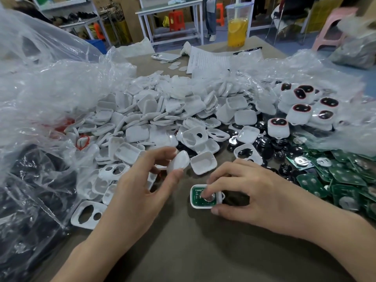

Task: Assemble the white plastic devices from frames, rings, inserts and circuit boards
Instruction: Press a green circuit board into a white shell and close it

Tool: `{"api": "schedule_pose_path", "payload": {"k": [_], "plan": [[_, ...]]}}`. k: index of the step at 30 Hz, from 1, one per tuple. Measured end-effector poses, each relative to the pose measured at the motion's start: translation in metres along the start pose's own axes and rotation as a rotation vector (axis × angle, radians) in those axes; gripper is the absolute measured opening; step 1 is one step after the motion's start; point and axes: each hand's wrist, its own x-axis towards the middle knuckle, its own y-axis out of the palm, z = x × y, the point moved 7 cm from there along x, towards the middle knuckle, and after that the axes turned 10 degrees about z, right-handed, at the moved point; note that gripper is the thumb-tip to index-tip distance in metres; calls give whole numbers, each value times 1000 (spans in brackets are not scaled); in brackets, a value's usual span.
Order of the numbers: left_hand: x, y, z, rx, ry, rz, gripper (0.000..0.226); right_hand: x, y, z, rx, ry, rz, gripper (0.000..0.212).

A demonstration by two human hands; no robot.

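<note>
On the brown table lies a white frame with a green circuit board seated inside it. My right hand holds this frame, thumb at its near edge and a fingertip pressing on the board. My left hand pinches a white back cover between thumb and fingers, just left of and above the frame. A big heap of white covers and frames fills the middle. Green boards are piled at right, black inserts beside them, and finished devices at the far right.
Crumpled clear plastic bags crowd the left and back right. A phone, a paper sheet and a cup of yellow drink stand at the far edge. Red rings show at the left. A person's legs stand beyond the table.
</note>
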Motion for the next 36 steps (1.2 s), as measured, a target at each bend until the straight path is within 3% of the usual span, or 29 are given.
{"api": "schedule_pose_path", "payload": {"k": [28,36], "plan": [[-5,4,-15,7,115,46,34,2,3,-2,-22,21,27,34],[-8,20,-21,63,170,184,37,-1,0,-6,155,97,-2,73]]}}
